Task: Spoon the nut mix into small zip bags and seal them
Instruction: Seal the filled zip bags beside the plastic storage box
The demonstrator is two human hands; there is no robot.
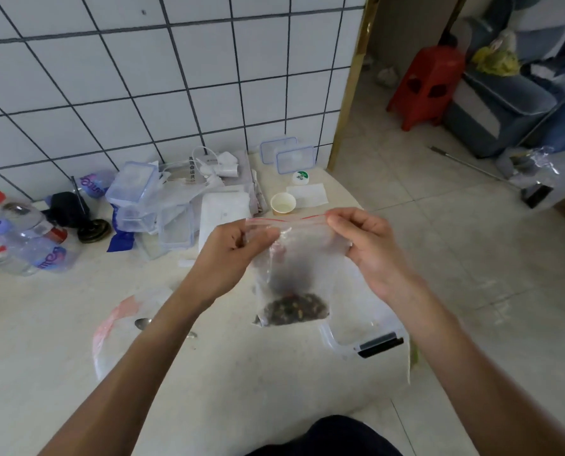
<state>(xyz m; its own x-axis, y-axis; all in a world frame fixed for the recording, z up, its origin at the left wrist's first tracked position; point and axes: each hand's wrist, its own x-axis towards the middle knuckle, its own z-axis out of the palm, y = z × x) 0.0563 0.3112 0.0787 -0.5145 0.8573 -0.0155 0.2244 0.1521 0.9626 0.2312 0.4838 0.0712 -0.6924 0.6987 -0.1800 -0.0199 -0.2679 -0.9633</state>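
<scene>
Centre of the frame: a small clear zip bag with a red seal line point(291, 268) hangs above the pale floor point(44, 324), dark nut mix point(296, 309) settled in its bottom. The left hand point(231, 248) pinches the top left corner, grip narrow on the plastic; the right hand point(366, 245) pinches the right end of the seal strip, fingers curled. Writing? Purple lettering on the clear plastic bottles point(47, 255) at far left, too blurred to read. Lower left, a metal spoon point(142, 323) peeks out, half hidden by the left forearm beside an empty bag point(116, 327). A white paper cup point(283, 203) stands behind.
</scene>
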